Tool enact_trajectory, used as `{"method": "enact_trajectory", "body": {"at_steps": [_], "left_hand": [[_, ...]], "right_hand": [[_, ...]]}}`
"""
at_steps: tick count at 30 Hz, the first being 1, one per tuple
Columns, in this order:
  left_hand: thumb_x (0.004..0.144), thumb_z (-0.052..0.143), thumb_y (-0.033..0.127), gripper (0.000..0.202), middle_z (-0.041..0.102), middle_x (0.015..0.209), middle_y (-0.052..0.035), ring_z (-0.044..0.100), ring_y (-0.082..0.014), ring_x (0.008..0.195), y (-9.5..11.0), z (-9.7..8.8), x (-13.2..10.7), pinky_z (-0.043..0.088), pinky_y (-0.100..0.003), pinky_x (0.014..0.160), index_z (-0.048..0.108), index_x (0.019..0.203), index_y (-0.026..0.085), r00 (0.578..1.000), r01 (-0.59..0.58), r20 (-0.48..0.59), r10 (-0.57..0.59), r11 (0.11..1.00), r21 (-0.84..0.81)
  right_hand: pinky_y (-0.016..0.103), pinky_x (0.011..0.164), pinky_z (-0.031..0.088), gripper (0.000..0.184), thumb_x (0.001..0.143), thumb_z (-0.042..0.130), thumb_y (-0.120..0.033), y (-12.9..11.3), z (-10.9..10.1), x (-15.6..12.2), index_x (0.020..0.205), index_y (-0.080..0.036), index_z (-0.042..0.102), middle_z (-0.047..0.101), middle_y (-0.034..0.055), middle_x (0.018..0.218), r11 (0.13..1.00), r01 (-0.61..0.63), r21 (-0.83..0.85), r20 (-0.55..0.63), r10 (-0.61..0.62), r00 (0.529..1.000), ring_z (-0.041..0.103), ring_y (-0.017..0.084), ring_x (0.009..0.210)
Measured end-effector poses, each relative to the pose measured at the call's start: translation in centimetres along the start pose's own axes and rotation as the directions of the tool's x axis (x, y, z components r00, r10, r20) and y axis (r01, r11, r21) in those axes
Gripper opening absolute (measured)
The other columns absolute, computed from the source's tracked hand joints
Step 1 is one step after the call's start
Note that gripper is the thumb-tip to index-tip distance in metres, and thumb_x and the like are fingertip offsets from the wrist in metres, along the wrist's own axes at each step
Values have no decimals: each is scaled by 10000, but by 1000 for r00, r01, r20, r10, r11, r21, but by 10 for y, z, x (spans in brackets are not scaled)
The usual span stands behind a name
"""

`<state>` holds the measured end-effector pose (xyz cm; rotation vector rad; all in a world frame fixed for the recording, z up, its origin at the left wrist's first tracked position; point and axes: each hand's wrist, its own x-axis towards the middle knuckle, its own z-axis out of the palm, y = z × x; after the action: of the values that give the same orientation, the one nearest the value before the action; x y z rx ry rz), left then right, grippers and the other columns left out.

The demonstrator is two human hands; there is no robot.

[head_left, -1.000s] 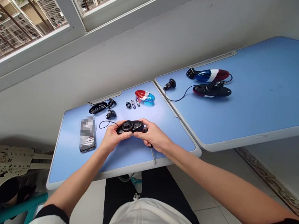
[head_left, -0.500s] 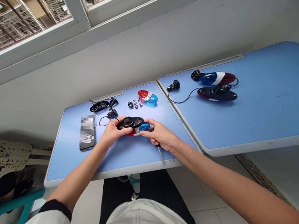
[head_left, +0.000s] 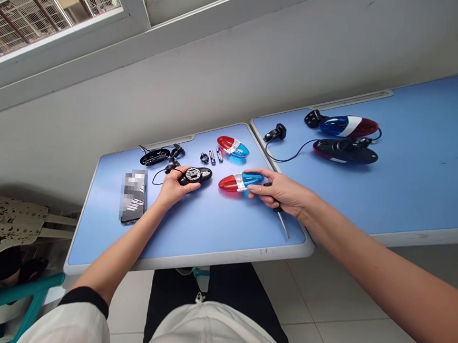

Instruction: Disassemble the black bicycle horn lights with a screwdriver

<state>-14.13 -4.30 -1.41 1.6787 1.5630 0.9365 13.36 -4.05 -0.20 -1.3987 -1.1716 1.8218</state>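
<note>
My left hand (head_left: pixel 175 187) is shut on a black oval bicycle-light base (head_left: pixel 195 176), which has a round speaker grille and a trailing thin cable. To the right, a red-and-blue plastic lens shell (head_left: pixel 240 182) lies on the blue folding table (head_left: pixel 191 242), with the fingertips of my right hand (head_left: pixel 278 192) touching its blue end. That hand also grips a black-handled screwdriver (head_left: pixel 282 224), whose metal shaft points down past the table's front edge. The inside of the shell is hidden.
Nearby lie a black oval cover (head_left: pixel 154 156), a black clamp (head_left: pixel 173 165), a second lens shell (head_left: pixel 233 146), small batteries (head_left: pixel 215 156) and a partly blurred phone (head_left: pixel 133 206). On a second blue table (head_left: pixel 422 181) stand two bicycle lights (head_left: pixel 348 127).
The lens shell has separated from the black base and now lies on the table to its right. My hands have moved apart, and the view has shifted slightly.
</note>
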Motion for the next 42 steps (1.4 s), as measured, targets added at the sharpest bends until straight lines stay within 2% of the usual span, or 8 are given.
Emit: {"method": "enact_trajectory", "body": {"at_steps": [9,11,14,19,29,34,39,42], "left_hand": [[609,758,327,467,572,1054,-54,499,-236,1074,-9,-4,14,361,-380,995,672,1046,190,994,-62,-76,84,963,261],[601,760,329,464,571,1030,-47,498,-234,1063,-8,-5,13,364,-370,982,677,1036,190,995,-30,-90,49,980,198],[634,740,373,439,605,953,-34,544,-201,941,-5,-4,7,402,-322,883,672,1019,174,993,71,-85,-80,992,-109],[637,752,391,345,643,812,-13,546,-136,791,-2,-3,0,380,-258,792,691,871,145,976,166,-41,-215,850,-500],[611,776,362,303,604,725,11,501,-109,702,-10,-7,-5,365,-236,715,680,793,140,978,132,-59,-200,811,-571],[618,764,371,314,582,723,4,486,-113,704,-10,-8,-9,358,-238,706,666,797,133,984,132,-32,-175,836,-532],[617,764,361,285,556,712,15,460,-106,697,-11,-11,-10,339,-234,690,656,761,140,987,129,-6,-159,827,-547],[609,769,366,274,512,659,24,428,-97,655,-11,-13,-11,331,-240,671,630,687,142,988,136,18,-155,792,-595]], "right_hand": [[157,355,186,629,694,704,-190,-5,-5,8,1272,-215,460,607,13,595,1000,-16,9,1,16,1000,300,38,380],[156,355,184,643,700,703,-197,-5,-5,8,1289,-222,446,610,13,593,1000,-19,5,0,19,1000,304,39,379],[155,352,189,645,716,703,-219,-3,-6,9,1302,-227,432,620,16,596,1000,-12,-7,-8,12,1000,314,42,377],[156,349,194,531,723,686,-188,0,-3,12,1210,-205,474,631,18,604,1000,21,22,-29,-21,999,318,42,380],[144,343,191,587,749,640,-141,-5,3,16,1288,-236,427,641,25,600,996,44,74,-79,-39,996,315,45,368],[140,348,213,449,743,619,-110,-4,6,18,1149,-209,455,649,35,615,983,77,168,-207,-41,977,317,40,377],[145,348,222,549,760,621,-117,-6,11,9,1239,-237,381,636,6,608,971,106,214,-311,-35,950,312,44,374],[153,336,193,393,777,636,-196,-6,25,-7,1121,-217,446,562,-41,533,963,145,228,-367,-53,929,303,47,368]]}}
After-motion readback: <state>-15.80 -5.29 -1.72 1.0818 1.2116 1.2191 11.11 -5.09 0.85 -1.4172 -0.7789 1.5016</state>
